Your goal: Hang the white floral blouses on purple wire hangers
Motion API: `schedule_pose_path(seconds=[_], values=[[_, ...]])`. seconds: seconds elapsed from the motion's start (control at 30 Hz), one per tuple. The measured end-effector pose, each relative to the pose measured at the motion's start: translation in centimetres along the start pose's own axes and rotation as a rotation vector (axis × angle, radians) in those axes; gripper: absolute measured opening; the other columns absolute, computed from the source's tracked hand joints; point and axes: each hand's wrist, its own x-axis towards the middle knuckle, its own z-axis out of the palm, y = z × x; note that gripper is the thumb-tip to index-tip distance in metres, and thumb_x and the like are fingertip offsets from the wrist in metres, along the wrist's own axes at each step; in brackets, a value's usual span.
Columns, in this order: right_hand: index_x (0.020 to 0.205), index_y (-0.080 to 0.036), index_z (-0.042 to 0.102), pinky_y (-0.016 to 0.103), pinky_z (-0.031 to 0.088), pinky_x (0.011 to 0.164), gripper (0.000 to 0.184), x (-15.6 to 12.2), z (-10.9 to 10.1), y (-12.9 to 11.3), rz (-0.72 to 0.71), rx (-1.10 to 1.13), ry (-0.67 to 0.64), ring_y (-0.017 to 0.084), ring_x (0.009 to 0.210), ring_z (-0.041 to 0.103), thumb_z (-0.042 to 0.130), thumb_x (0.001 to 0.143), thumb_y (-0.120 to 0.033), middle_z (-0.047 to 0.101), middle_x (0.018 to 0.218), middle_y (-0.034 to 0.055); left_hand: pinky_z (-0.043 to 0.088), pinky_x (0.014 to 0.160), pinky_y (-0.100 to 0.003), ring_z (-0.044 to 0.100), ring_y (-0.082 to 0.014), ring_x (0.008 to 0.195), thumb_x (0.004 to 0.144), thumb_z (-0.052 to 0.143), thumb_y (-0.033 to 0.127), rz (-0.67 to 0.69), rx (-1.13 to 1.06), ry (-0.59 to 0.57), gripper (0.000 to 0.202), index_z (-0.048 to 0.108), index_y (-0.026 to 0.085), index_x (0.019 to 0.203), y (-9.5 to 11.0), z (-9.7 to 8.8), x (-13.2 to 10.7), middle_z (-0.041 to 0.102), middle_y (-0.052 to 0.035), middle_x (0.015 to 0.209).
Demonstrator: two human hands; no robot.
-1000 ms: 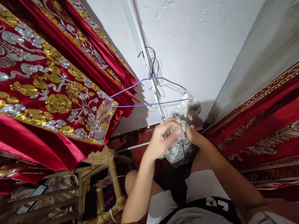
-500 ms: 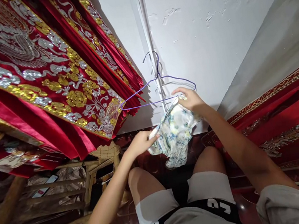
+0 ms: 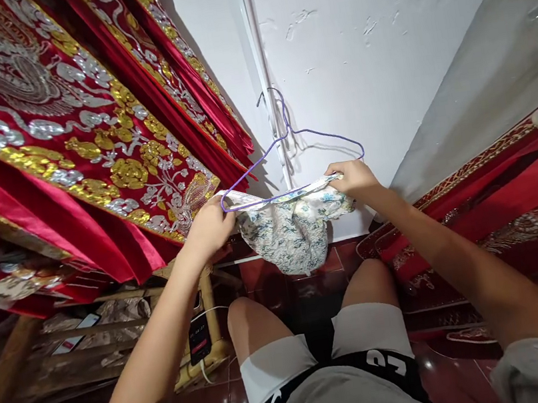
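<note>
A pale floral garment point(image 3: 291, 242), with blue and green print, is stretched sideways between my hands and hangs down gathered below its top edge. My left hand point(image 3: 210, 229) is closed on the garment's left end, right at the left corner of a purple wire hanger point(image 3: 288, 129). Fingers and thumb of my right hand point(image 3: 357, 180) pinch the other end of the top edge, below the hanger's right corner. The hanger's bottom bar runs along the garment's upper edge. Its hook is on a white vertical rail point(image 3: 256, 48) against the wall.
Red cloths with gold and silver sequin embroidery point(image 3: 128, 172) hang on the left, near my left forearm. More red embroidered fabric point(image 3: 490, 195) is on the right. A bamboo rack point(image 3: 208, 305) stands low left with a phone point(image 3: 199, 340) on a white cable. Another phone point(image 3: 76, 333) lies farther left.
My left hand has moved up and left to the hanger's corner with the garment's end. The garment, earlier slanted and bunched, is now spread level along the bottom bar. My right hand has shifted slightly rightward.
</note>
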Motion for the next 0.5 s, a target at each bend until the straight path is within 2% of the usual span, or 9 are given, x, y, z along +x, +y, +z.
schedule_pose_path(seconds=[0.1,0.17,0.23,0.33,0.43,0.5], values=[[0.093,-0.020,0.078,0.032,0.027,0.056,0.031,-0.1,-0.2,-0.3,0.026,-0.024,-0.004,0.019,0.053,0.043,0.059,0.069,-0.029,0.051,0.052,-0.0003,0.049,0.070,-0.037,0.061,-0.0271,0.065,0.082,0.053,0.031,-0.044,0.057,-0.222,0.024,0.050,0.024,0.058,-0.2,-1.0,-0.5,0.063,-0.0081,0.069],[0.088,-0.021,0.076,0.031,0.027,0.056,0.027,-0.1,0.0,-0.6,0.023,-0.011,-0.016,0.018,0.054,0.042,0.060,0.068,-0.030,0.049,0.052,-0.0009,0.047,0.065,-0.035,0.057,-0.0241,0.059,0.080,0.055,0.032,-0.044,0.081,-0.287,0.030,0.046,0.024,0.053,-0.6,-1.6,-0.9,0.060,-0.0065,0.064],[0.083,-0.021,0.073,0.030,0.027,0.055,0.022,-0.1,0.3,-0.9,0.011,0.038,-0.039,0.018,0.055,0.043,0.061,0.067,-0.030,0.050,0.055,-0.0007,0.049,0.069,-0.035,0.058,-0.0239,0.065,0.081,0.055,0.031,-0.023,0.077,-0.193,0.029,0.045,0.024,0.054,-1.1,-2.2,-0.9,0.061,-0.0073,0.070],[0.076,-0.020,0.068,0.030,0.028,0.055,0.014,-0.2,0.3,-1.5,0.000,0.111,-0.071,0.017,0.058,0.045,0.063,0.069,-0.032,0.054,0.060,0.0003,0.052,0.089,-0.039,0.062,-0.0284,0.092,0.079,0.055,0.027,0.027,0.040,-0.003,0.019,0.044,0.024,0.063,-1.4,-2.7,0.3,0.064,-0.0122,0.094],[0.073,-0.020,0.066,0.031,0.027,0.056,0.013,-0.5,0.3,-2.2,0.014,0.100,-0.087,0.017,0.058,0.044,0.064,0.072,-0.034,0.053,0.059,0.0002,0.045,0.109,-0.045,0.055,-0.0323,0.119,0.072,0.054,0.018,0.100,-0.015,0.064,0.006,0.050,0.021,0.075,-1.5,-2.7,1.8,0.060,-0.0167,0.117],[0.074,-0.021,0.067,0.031,0.027,0.056,0.013,-0.6,0.5,-2.6,0.044,0.069,-0.091,0.018,0.058,0.045,0.065,0.074,-0.034,0.054,0.059,0.0006,0.042,0.113,-0.047,0.052,-0.0326,0.125,0.070,0.052,0.014,0.140,-0.017,0.074,0.015,0.053,0.019,0.083,-1.6,-2.5,2.3,0.058,-0.0173,0.122]])
